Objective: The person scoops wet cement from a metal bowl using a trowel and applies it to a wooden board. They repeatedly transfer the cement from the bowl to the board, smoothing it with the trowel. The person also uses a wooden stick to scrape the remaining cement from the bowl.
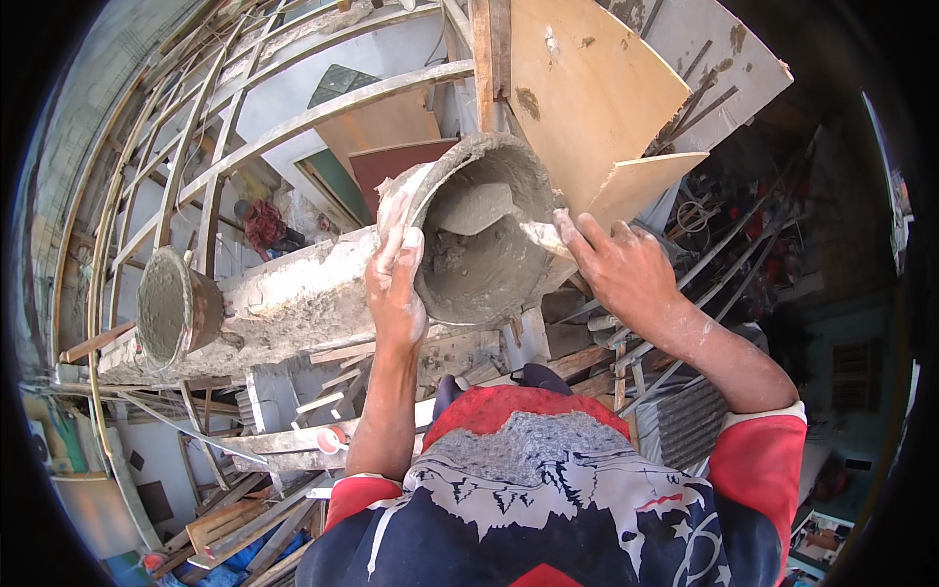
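A mortar-crusted bucket is tilted with its mouth toward me, and wet grey mortar coats its inside. My left hand is closed on the bucket's left rim, thumb at the edge and fingers along the outer wall. A trowel reaches into the bucket, its flat blade smeared with mortar and lying against the upper inner side. At the bucket's right rim, my right hand grips the trowel's pale, crusted handle. Part of that handle is hidden by the fingers.
A second bucket filled with mortar stands at the left on a rough masonry ledge. Plywood sheets lean beyond. Wooden battens cross the upper left; a person in red is lower down. Loose planks lie below.
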Demonstrator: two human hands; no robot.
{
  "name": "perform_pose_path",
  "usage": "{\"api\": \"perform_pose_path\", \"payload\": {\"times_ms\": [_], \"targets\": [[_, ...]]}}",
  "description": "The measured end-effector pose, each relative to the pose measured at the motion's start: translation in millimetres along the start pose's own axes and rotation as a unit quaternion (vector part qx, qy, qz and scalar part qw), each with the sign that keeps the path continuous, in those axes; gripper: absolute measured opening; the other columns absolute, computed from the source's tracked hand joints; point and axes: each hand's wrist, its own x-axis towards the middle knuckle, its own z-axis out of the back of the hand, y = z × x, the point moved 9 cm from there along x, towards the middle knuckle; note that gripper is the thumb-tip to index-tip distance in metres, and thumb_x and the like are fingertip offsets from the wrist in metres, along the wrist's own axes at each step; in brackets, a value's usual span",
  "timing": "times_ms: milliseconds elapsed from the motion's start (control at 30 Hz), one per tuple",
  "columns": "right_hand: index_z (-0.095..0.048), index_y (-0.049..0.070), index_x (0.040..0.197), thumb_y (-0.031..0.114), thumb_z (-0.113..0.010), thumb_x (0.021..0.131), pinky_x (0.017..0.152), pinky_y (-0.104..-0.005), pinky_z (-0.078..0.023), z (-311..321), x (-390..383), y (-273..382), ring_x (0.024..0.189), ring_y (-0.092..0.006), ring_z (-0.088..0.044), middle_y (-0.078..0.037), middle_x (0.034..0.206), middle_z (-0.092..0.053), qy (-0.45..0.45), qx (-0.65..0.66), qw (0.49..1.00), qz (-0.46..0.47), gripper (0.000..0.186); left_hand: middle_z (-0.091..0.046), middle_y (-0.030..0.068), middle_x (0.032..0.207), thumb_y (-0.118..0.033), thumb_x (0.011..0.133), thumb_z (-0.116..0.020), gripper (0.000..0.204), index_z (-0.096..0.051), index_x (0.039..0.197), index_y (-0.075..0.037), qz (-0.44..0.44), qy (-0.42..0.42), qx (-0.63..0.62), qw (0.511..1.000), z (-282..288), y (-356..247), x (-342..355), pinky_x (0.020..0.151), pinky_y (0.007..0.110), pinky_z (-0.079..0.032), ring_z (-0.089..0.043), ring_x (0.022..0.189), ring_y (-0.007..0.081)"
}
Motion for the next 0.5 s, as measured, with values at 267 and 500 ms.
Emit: {"api": "perform_pose_path", "payload": {"times_ms": [267,500], "targets": [[-0.051,-0.003,0.145,0.013,-0.06,0.09,0.065,-0.0384,-0.059,-54,-25,11,0.076,-0.0282,-0.072,-0.013,0.117,-0.062,0.075,0.039,0.996,0.025,0.058,-0.047,0.0182,0.158,-0.026,0.101,-0.06,0.064,-0.044,0.152,0.01,-0.027,0.008,-0.004,1.0,-4,7,3,0.122,0.033,-0.026,-0.044,0.144,0.0218],[-0.048,0.001,0.147,0.017,-0.065,0.09,0.062,-0.0391,-0.058,-38,4,1,0.078,-0.0284,-0.072,-0.013,0.116,-0.06,0.003,-0.011,1.0,-0.015,0.061,-0.043,0.0174,0.161,-0.025,0.102,-0.059,0.058,-0.051,0.148,0.008,-0.057,0.031,0.133,0.989,-22,1,-2,0.122,0.037,-0.026,-0.037,0.149,0.0238]]}}
